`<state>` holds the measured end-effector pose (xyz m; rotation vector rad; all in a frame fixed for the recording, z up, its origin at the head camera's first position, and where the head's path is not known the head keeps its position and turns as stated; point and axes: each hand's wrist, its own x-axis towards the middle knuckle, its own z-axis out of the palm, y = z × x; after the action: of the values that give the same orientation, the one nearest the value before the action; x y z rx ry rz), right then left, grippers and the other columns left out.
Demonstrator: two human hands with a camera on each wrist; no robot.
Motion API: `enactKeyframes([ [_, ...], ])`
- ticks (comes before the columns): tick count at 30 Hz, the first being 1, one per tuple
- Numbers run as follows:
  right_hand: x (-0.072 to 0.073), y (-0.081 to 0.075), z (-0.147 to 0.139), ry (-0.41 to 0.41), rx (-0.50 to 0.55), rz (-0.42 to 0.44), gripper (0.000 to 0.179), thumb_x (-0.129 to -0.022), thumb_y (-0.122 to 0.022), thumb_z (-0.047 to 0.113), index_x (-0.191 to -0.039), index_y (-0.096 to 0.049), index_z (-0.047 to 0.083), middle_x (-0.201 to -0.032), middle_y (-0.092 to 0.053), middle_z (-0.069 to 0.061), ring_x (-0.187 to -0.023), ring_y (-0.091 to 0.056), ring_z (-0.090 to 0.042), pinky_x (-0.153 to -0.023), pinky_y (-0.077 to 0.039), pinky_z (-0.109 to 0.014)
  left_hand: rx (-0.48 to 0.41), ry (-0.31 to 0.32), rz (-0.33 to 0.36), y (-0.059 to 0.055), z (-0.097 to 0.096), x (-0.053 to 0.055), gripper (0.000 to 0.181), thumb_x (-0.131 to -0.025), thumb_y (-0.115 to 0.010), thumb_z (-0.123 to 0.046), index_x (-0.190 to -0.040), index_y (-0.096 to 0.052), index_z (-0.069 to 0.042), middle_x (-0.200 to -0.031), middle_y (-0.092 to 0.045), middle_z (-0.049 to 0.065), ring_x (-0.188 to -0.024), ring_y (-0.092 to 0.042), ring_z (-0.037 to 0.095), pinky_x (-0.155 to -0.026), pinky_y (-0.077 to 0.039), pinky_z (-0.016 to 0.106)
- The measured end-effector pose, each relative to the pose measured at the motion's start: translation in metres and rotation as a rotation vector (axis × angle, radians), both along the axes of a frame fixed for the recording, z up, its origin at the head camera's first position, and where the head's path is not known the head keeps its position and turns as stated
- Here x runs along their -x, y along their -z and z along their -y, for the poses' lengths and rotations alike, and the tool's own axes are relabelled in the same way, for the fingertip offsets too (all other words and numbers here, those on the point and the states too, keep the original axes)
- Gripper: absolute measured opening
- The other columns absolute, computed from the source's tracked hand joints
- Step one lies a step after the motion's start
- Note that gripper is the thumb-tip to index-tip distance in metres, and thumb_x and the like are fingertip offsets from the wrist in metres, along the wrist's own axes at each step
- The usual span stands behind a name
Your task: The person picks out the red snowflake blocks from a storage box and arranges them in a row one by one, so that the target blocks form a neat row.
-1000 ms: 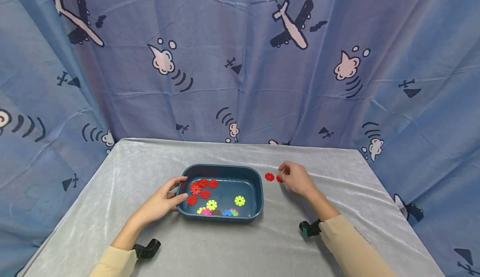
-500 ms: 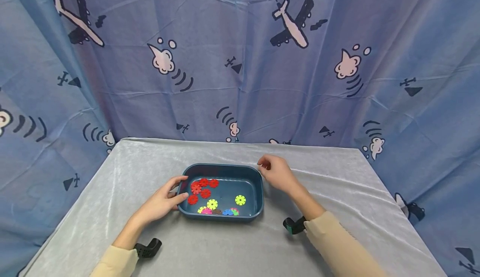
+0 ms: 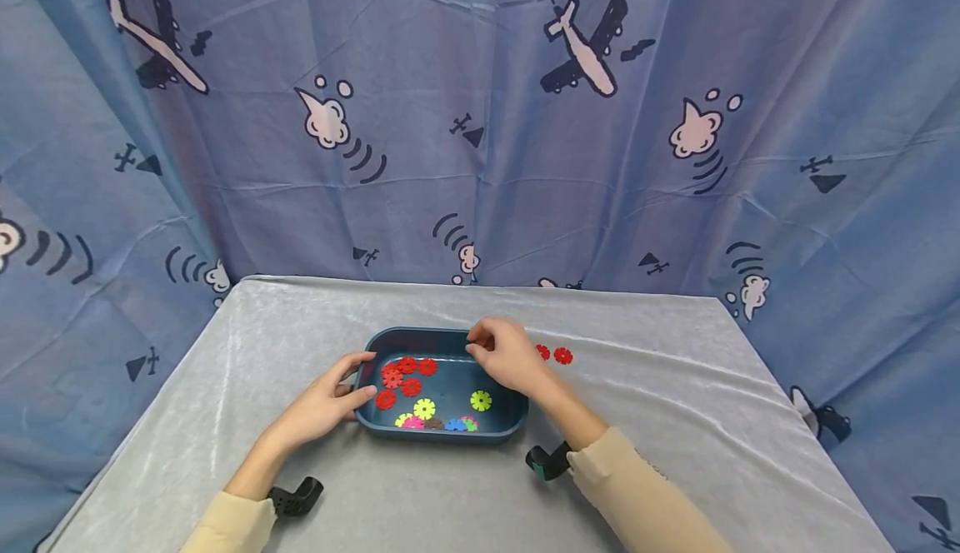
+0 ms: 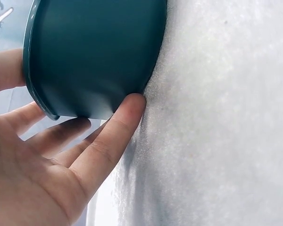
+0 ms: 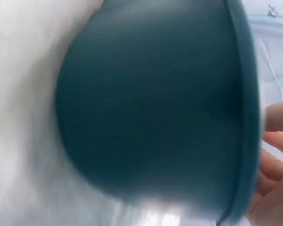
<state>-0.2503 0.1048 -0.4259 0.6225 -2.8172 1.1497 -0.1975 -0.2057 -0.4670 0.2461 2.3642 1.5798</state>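
Observation:
A dark blue plastic bin (image 3: 442, 436) stands on the table in the head view. My left hand (image 3: 327, 397) holds its left end, thumb and fingers at the rim and wall; in the left wrist view fingers (image 4: 115, 127) touch the bin's outer wall (image 4: 94, 52). Over the bin's right end hovers my right hand (image 3: 508, 357), fingers loosely bent, nothing visible between them. Inside lie red snowflake discs (image 3: 411, 386), yellow snowflake discs (image 3: 481, 401), a pink one (image 3: 414, 422), a blue one (image 3: 455, 425) and a brown one (image 3: 434, 424). The right wrist view is blurred.
Two red snowflake discs, one partly behind the right wrist (image 3: 543, 351) and one beside it (image 3: 563, 356), lie on the pale tablecloth (image 3: 300, 320) right of the bin. A blue printed curtain (image 3: 420, 120) hangs behind and along both sides.
My right hand has moved left from the two red discs on the cloth to above the bin. Those discs now show beside its wrist. My left hand and the bin have stayed put.

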Motion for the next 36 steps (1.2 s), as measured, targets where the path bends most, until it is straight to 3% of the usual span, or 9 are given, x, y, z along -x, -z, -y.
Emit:
enactKeyframes([
  [10,-0.007,0.008,0.03,-0.1,-0.017,0.005,0.012,-0.096,-0.07,0.012,-0.105,-0.072,0.004,-0.09,-0.065,0.002,-0.079,-0.057,-0.013,-0.072,-0.051,-0.029,-0.011,0.002,0.002,-0.001,0.0,0.0,0.059,-0.103,-0.062,-0.021,-0.155,-0.036,-0.011,-0.162,-0.024,0.027,-0.13,-0.054,0.041,-0.08,-0.059,0.035],
  [22,-0.013,0.023,0.055,-0.145,-0.036,0.066,0.012,-0.095,-0.072,0.014,-0.104,-0.07,0.006,-0.088,-0.063,0.003,-0.076,-0.056,-0.011,-0.07,-0.049,-0.027,-0.011,0.006,-0.009,-0.001,0.0,0.0,0.059,-0.104,-0.062,-0.022,-0.155,-0.036,-0.011,-0.162,-0.023,0.029,-0.132,-0.051,0.044,-0.08,-0.059,0.036],
  [36,-0.008,0.036,0.068,-0.159,-0.109,0.141,0.015,-0.094,-0.075,0.018,-0.103,-0.07,0.007,-0.086,-0.058,0.004,-0.077,-0.054,-0.012,-0.068,-0.047,-0.027,-0.014,0.002,-0.004,0.002,0.001,0.002,0.058,-0.103,-0.063,-0.023,-0.155,-0.038,-0.013,-0.162,-0.025,0.025,-0.132,-0.052,0.042,-0.08,-0.059,0.036],
])
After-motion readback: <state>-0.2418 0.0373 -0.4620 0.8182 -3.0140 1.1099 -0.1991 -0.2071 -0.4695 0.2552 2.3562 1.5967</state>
